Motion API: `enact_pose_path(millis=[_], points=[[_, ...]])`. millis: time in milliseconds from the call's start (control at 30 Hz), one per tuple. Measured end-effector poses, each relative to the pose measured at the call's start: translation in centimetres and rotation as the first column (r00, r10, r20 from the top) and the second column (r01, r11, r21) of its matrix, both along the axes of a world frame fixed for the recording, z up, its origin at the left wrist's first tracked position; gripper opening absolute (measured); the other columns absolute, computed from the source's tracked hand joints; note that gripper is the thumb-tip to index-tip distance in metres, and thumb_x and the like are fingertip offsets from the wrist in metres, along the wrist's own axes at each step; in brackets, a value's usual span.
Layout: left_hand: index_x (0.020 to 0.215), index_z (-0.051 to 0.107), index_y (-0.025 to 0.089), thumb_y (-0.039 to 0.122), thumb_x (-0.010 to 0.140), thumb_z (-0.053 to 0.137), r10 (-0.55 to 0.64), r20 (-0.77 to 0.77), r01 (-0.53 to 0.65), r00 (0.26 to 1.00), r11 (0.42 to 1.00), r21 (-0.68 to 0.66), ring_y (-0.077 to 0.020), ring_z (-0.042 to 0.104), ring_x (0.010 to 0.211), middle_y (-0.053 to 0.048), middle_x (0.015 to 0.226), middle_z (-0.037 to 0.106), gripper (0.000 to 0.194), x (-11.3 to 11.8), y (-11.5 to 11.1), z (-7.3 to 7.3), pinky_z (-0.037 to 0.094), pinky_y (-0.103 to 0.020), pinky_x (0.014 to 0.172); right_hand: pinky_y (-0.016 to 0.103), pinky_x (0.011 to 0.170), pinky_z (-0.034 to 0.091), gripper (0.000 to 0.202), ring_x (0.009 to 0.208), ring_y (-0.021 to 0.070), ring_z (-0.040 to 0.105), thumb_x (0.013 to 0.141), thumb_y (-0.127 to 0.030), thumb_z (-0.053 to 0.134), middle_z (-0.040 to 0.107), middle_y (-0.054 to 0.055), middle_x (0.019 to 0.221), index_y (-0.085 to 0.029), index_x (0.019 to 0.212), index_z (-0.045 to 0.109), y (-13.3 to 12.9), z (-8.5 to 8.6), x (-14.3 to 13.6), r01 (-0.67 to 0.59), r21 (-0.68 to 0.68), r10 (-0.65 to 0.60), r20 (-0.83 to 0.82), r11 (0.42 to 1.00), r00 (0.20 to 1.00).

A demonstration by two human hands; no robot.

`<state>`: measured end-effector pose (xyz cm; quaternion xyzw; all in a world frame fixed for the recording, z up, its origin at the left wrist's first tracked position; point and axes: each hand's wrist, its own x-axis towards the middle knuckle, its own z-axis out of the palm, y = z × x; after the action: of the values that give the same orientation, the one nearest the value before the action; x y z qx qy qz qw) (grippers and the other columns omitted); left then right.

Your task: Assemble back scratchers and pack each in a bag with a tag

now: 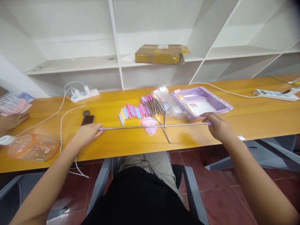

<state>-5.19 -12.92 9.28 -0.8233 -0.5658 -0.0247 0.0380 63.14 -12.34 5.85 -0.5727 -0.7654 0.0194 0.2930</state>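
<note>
A thin metal telescopic rod (154, 126) stretches level above the table between my two hands. My left hand (88, 134) is closed on its purple left end, and my right hand (217, 125) grips the purple right end. Under the rod lie pink printed cards (149, 125) and a rod with a yellow hand-shaped head (164, 129). Behind it are a pile of metal rods with coloured heads (153, 104), one with a blue hand-shaped head (166, 112), and a row of pink, blue and yellow tubes (134, 111).
A purple tray (213, 97) and clear plastic bags (172, 101) are behind. At left are a phone (87, 120), a bottle (34, 147), cables, a power strip (85, 95) and another person's hand (17, 121). A cardboard box (159, 54) sits on the shelf.
</note>
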Motion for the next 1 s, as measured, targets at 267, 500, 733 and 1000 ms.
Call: enact_pose_path(millis=[267, 500, 733, 1000], points=[[0.104, 0.072, 0.021, 0.062, 0.115, 0.03, -0.186, 0.062, 0.179, 0.981, 0.979, 0.102, -0.0312, 0.075, 0.097, -0.014, 0.102, 0.077, 0.059, -1.0, 0.0, -1.8, 0.059, -0.043, 0.091, 0.033, 0.076, 0.063, 0.036, 0.085, 0.0228, 0.079, 0.073, -0.006, 0.057, 0.076, 0.012, 0.107, -0.021, 0.102, 0.071, -0.5, -2.7, 2.5, 0.071, 0.152, -0.075, 0.017, 0.986, 0.997], [0.119, 0.077, 0.02, 0.049, 0.119, 0.039, -0.334, 0.053, 0.314, 0.941, 0.922, 0.226, -0.027, 0.078, 0.097, -0.012, 0.108, 0.082, 0.048, -0.9, 0.8, -3.6, 0.06, -0.037, 0.086, 0.026, 0.062, 0.06, 0.031, 0.067, 0.0181, 0.074, 0.07, 0.001, 0.056, 0.078, 0.005, 0.087, -0.021, 0.083, 0.073, 0.3, -2.9, 2.0, 0.218, 0.052, -0.21, -0.127, 0.975, 0.97], [0.127, 0.078, 0.021, 0.041, 0.118, 0.047, -0.411, 0.059, 0.376, 0.91, 0.875, 0.306, -0.0204, 0.078, 0.087, -0.008, 0.103, 0.083, 0.037, 3.4, 0.6, -3.5, 0.057, -0.029, 0.074, 0.033, 0.073, 0.061, 0.027, 0.083, 0.0233, 0.077, 0.071, -0.002, 0.062, 0.079, 0.006, 0.09, -0.022, 0.084, 0.075, 2.6, -2.1, -3.9, -0.032, 0.229, 0.057, -0.103, 0.973, 0.993], [0.124, 0.075, 0.02, 0.038, 0.12, 0.044, -0.423, 0.182, 0.354, 0.888, 0.88, 0.318, -0.0177, 0.076, 0.083, -0.009, 0.103, 0.083, 0.036, 13.4, -0.1, -4.1, 0.047, -0.027, 0.065, 0.037, 0.085, 0.06, 0.036, 0.096, 0.0245, 0.075, 0.079, 0.003, 0.054, 0.08, 0.007, 0.099, -0.023, 0.092, 0.076, 2.6, -1.9, -21.2, -0.294, 0.384, 0.384, -0.179, 0.875, 0.906]])
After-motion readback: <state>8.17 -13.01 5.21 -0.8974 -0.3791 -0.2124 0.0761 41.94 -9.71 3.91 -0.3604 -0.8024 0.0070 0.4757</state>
